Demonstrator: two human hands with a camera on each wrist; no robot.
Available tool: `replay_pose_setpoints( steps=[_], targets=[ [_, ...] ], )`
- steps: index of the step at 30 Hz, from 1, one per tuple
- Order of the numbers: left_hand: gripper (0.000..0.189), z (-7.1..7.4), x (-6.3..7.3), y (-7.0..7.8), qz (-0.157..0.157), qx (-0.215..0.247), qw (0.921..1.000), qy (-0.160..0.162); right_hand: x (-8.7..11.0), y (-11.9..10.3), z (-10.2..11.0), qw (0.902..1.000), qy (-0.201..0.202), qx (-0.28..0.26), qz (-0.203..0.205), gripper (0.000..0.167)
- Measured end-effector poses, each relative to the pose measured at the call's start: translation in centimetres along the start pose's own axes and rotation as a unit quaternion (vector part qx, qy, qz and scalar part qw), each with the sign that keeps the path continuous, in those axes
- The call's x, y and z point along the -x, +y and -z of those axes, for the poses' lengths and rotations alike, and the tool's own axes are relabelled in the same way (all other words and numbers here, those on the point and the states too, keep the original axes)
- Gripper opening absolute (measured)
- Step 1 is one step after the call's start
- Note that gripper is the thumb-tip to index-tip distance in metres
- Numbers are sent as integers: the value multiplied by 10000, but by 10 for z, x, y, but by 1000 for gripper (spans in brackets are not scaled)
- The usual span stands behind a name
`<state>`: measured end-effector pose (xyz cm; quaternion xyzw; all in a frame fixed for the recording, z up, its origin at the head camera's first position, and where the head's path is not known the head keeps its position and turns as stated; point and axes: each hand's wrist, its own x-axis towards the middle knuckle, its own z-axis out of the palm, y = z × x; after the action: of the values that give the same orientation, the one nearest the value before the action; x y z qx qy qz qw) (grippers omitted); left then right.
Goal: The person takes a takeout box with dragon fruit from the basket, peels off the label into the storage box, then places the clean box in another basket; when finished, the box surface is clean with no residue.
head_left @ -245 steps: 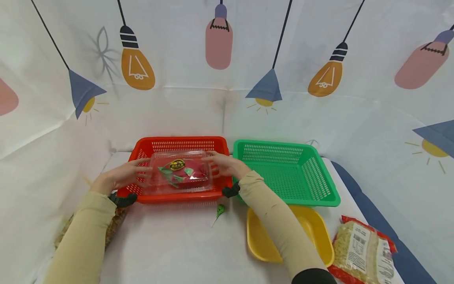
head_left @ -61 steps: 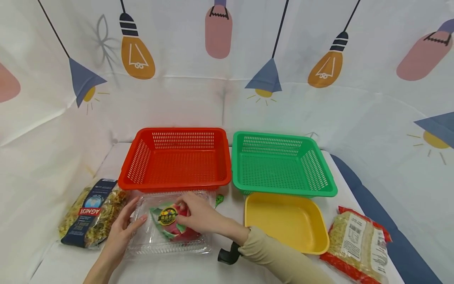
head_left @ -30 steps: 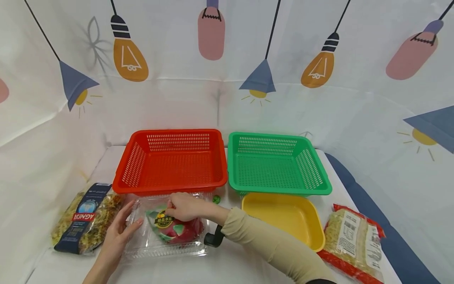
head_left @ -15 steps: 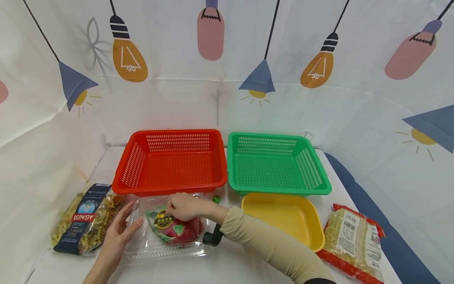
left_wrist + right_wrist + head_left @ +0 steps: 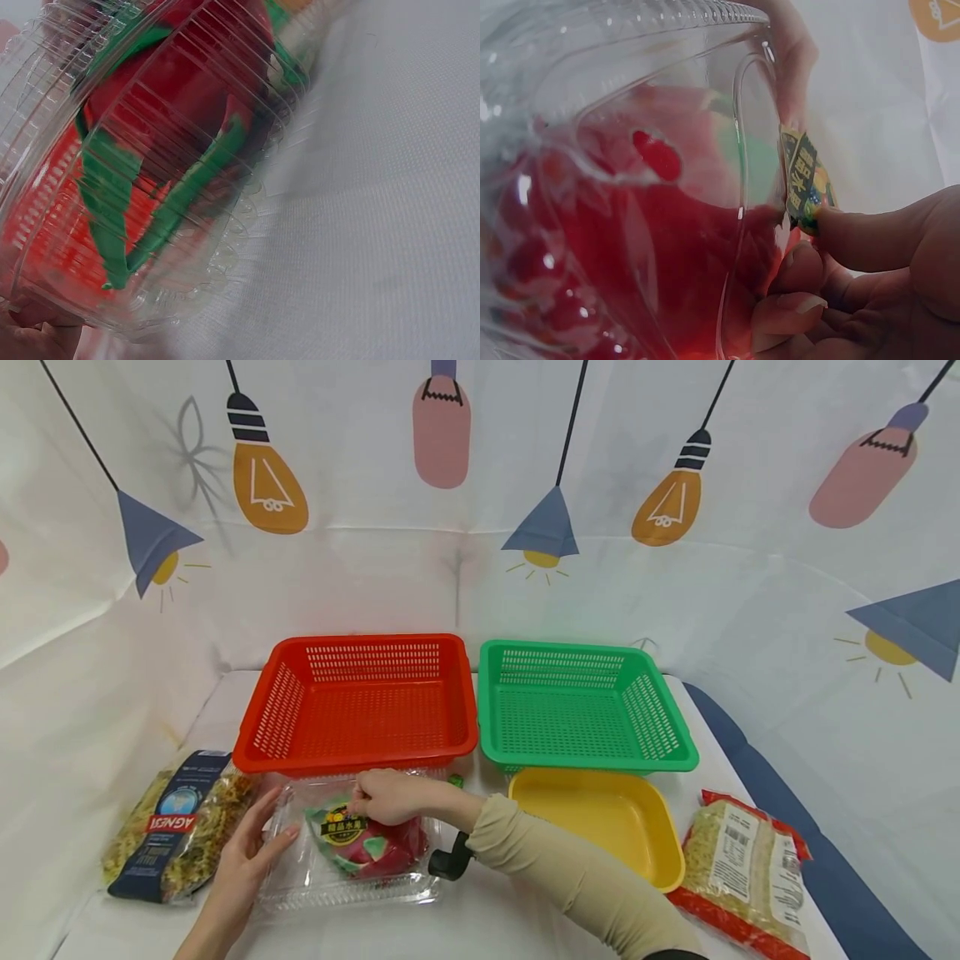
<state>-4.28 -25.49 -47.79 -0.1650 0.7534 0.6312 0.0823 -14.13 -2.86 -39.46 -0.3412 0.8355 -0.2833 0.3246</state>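
Note:
A clear plastic box point(image 5: 300, 885) with a red, green-tipped dragon fruit point(image 5: 393, 852) inside lies on the white table before the red basket. A black and gold label point(image 5: 341, 828) sits on its lid. My right hand point(image 5: 393, 797) pinches the label's edge between thumb and fingers; in the right wrist view part of the label point(image 5: 806, 176) stands up from the plastic. My left hand point(image 5: 243, 860) holds the box's left edge, thumb over the rim. Green leaf tips point(image 5: 112, 195) show through the box side in the left wrist view.
Behind the box stands a red basket point(image 5: 360, 764), with a green basket point(image 5: 585, 764) to its right. A yellow tray point(image 5: 600, 827) lies in front of the green one. Pasta bags lie at left point(image 5: 172, 827) and right point(image 5: 742, 868). A small green item point(image 5: 456, 781) is half hidden behind my right wrist.
The box has come from the red basket to the table in front of it. My right hand has moved from the box's side to the label; over the last second both hands barely shift.

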Motion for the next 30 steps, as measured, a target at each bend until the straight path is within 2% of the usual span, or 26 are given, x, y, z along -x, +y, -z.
replay_pose_setpoints(
  steps=[7, 19, 23, 27, 30],
  targets=[
    [82, 0, 1, -1, 42, 47, 10000, 12, -1, 2, -1, 9998, -4, -189, -52, 14],
    [80, -1, 1, -1, -145, 89, 9998, 77, 3, 5, 1, 9975, 118, -675, -188, 12],
    [81, -2, 0, -1, -134, 58, 9999, 63, 7, 10, -1, 9958, 444, -801, 2, 11],
    [82, -2, -1, 0, -57, 4, 10000, 33, 17, 13, -3, 9935, 821, -704, 363, 9],
    [81, 0, 1, -1, -112, 13, 9999, 9, 24, 16, -4, 9907, 1045, -638, 598, 9]
  ],
)
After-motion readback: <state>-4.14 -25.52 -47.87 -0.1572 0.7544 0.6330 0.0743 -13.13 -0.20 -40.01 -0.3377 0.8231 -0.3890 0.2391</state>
